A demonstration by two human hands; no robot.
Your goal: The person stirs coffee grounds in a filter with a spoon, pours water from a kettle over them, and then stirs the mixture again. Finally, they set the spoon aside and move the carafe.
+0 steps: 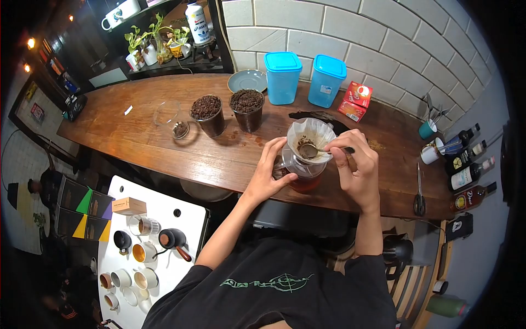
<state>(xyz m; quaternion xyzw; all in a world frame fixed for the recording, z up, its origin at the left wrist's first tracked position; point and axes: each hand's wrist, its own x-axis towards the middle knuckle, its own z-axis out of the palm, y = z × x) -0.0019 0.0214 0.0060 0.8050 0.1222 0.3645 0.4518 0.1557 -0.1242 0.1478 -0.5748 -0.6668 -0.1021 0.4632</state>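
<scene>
My right hand (357, 164) pinches the handle of a spoon (308, 151), whose bowl is down inside a paper coffee filter (319, 131). Dark wet grounds cling to the filter's inner side around the spoon. The filter sits in a dripper on top of a glass server (308, 181) holding reddish-brown liquid. My left hand (270, 174) is curved around the server's left side at its handle, thumb against the glass. Left of it stand two clear cups, a nearer-left cup of dark grounds (207, 115) and another heaped cup (247, 112).
Two blue lidded containers (282, 79), a plate (247, 81) and a red box (356, 101) stand by the tiled wall. Scissors (419, 192) and several bottles (466, 176) are at the right. A small glass jar (179, 130) lies left. Several cups stand on the white table (181, 213) below.
</scene>
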